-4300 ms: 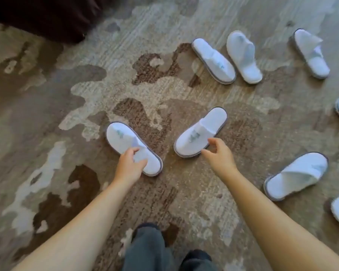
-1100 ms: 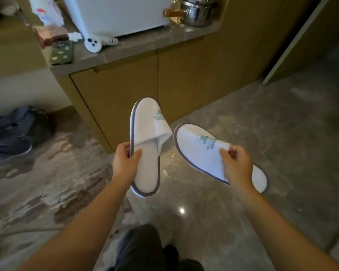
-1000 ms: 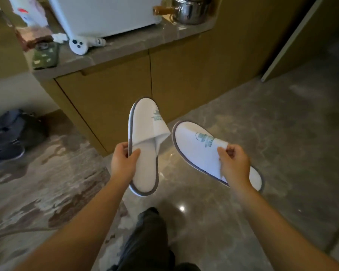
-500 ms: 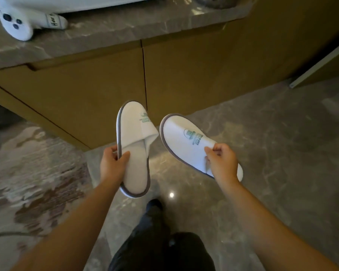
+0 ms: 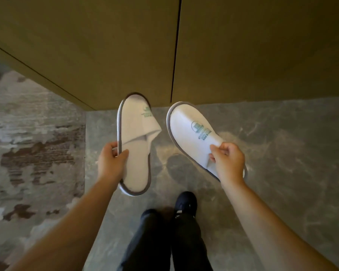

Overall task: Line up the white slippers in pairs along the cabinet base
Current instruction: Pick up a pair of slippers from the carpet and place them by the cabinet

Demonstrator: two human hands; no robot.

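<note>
head view, 2 white slippers held above the stone floor (image 5: 272, 143), neither set down. left slipper (image 5: 134, 153): pinched at its side edge by the left hand (image 5: 110, 161), long axis toward the cabinet base (image 5: 233, 96), toe nearly over it. right slipper (image 5: 194, 137): upper pinched by the right hand (image 5: 228, 163), toe angled left. straightening of the right slipper is judged needed for a matched pair.

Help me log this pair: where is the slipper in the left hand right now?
Centre of the head view, the slipper is held off the floor by the left hand, toe toward the cabinet.
</note>
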